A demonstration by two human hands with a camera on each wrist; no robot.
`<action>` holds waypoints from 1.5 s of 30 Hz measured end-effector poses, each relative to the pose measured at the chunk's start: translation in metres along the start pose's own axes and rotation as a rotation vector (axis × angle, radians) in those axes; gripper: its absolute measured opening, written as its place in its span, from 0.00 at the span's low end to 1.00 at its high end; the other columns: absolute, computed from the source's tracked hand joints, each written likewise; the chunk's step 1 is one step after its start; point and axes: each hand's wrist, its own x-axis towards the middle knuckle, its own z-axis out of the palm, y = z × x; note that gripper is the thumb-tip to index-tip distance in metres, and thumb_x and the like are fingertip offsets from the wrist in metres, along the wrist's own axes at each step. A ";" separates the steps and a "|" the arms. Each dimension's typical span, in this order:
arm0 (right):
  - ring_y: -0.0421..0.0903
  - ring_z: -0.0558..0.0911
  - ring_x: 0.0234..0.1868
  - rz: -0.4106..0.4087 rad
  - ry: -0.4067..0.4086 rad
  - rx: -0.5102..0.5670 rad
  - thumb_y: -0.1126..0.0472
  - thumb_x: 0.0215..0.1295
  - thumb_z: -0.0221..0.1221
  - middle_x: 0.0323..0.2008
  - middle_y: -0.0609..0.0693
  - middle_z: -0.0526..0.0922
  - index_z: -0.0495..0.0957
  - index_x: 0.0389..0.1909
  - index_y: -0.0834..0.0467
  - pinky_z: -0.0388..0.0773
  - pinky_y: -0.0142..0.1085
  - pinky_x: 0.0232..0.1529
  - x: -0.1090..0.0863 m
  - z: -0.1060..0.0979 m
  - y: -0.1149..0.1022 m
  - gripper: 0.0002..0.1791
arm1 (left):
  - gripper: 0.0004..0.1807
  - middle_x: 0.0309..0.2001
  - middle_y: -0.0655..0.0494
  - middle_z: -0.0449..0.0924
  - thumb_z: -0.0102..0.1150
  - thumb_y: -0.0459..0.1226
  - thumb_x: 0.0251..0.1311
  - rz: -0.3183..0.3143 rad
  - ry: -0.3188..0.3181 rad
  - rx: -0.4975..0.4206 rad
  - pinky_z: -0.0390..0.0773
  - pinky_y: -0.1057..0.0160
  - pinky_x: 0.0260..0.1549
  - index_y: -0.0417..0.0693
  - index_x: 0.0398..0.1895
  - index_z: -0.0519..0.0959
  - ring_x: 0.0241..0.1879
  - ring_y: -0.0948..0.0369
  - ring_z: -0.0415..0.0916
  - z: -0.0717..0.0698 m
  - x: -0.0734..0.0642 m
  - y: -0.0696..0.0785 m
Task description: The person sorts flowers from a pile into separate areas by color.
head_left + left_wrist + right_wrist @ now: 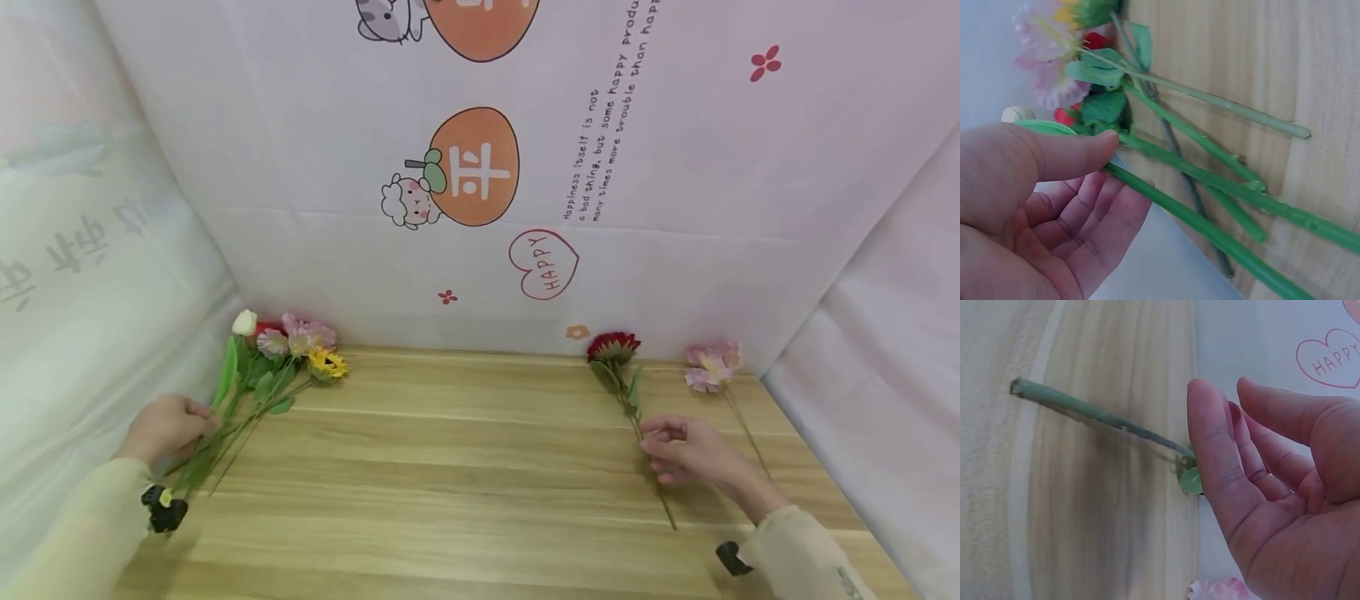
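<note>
My left hand (167,427) pinches a green stem (1200,226) between thumb and fingers, apparently that of the white flower (244,322). My right hand (690,454) grips nothing: thumb and fingers stand apart beside the dark red flower (613,347), contact not determinable. Progress, in my judgement: partway. Pink blossoms (306,335) and a yellow flower (327,364) lie bunched with the white one at left; the red flower and a single pink flower (708,367) lie separately at right, neither held. Bare wooden table (465,467) between my hands leaves wide room sideways. Behind, the flower heads lie close to the printed back cloth (375,275); the left side cloth (180,333) closely borders my left hand, limiting movement outward.
</note>
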 end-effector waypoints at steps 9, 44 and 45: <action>0.53 0.84 0.37 -0.042 -0.006 -0.024 0.62 0.72 0.62 0.47 0.63 0.78 0.64 0.66 0.75 0.88 0.46 0.37 -0.001 0.002 -0.009 0.30 | 0.21 0.28 0.48 0.81 0.62 0.41 0.68 -0.006 -0.012 -0.221 0.83 0.57 0.30 0.27 0.46 0.75 0.26 0.56 0.79 0.001 -0.005 0.025; 0.61 0.83 0.42 -0.110 -0.097 -0.058 0.63 0.73 0.61 0.50 0.67 0.76 0.70 0.63 0.73 0.88 0.47 0.37 0.011 0.045 -0.041 0.24 | 0.16 0.42 0.41 0.79 0.64 0.36 0.68 0.163 -0.114 -0.637 0.88 0.53 0.36 0.31 0.49 0.76 0.33 0.55 0.81 0.105 0.022 0.186; 0.61 0.83 0.42 -0.107 -0.103 -0.053 0.63 0.73 0.61 0.50 0.68 0.76 0.70 0.63 0.73 0.88 0.47 0.38 0.012 0.047 -0.042 0.24 | 0.15 0.42 0.41 0.79 0.64 0.35 0.68 0.167 -0.119 -0.656 0.88 0.53 0.36 0.31 0.49 0.76 0.33 0.56 0.81 0.109 0.024 0.192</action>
